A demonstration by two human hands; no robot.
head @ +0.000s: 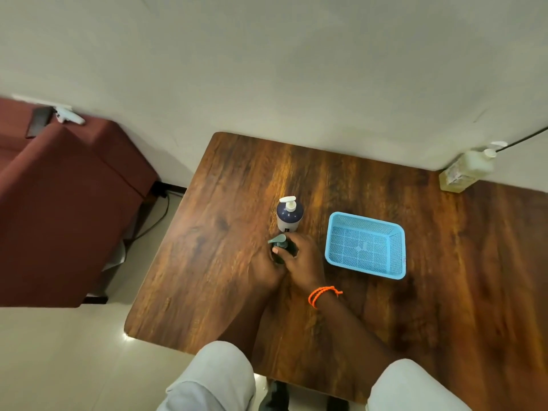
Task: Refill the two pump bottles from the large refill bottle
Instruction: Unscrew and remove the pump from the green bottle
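Note:
A small dark green pump bottle (280,243) stands on the wooden table (207,232) near its middle. My left hand (267,266) grips its body from the left and my right hand (302,258) curls round it from the right, so most of the bottle is hidden. Just behind it stands a dark blue pump bottle (289,216) with a white pump, untouched. The large refill bottle (465,170), pale yellow with a white pump top, stands at the table's far right corner against the wall, far from both hands.
A light blue plastic basket (335,232) with nothing in it sits to the right of the bottles. A maroon sofa (59,203) stands left of the table, with a cable on the floor beside it. The wall runs along the table's far edge.

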